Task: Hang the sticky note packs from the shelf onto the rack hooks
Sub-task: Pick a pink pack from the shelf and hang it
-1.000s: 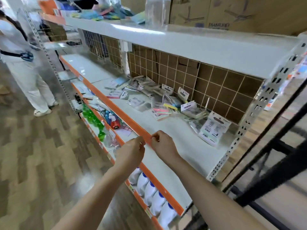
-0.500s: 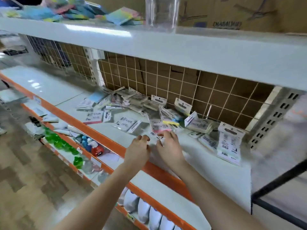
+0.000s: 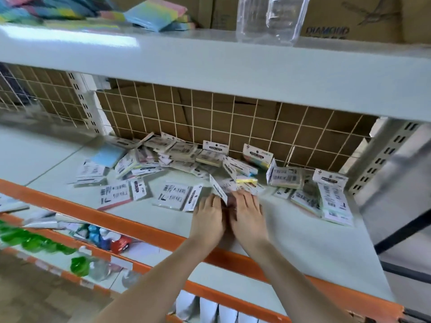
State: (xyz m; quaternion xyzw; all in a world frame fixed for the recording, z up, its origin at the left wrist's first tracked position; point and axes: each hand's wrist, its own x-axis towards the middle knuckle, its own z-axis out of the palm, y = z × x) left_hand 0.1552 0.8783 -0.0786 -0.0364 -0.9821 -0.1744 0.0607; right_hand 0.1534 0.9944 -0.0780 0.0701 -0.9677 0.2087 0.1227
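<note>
Both your hands have advanced from the orange shelf edge [image 3: 149,231]; left hand [image 3: 208,216] and right hand [image 3: 247,213] pinch a clear-wrapped sticky note pack [image 3: 242,185] at twelve o'clock, ready for lifting hookward.

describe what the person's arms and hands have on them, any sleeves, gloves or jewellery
Both arms are bare as far as the picture shows: no sleeves in view. The left hand and right hand wear no gloves. No watch, bracelet or ring shows, though the picture is somewhat blurred.

I see a clear plastic container [image 3: 270,18] on the top shelf beside cardboard boxes [image 3: 349,17], and green bottles [image 3: 35,241] on the lower shelf at left.
</note>
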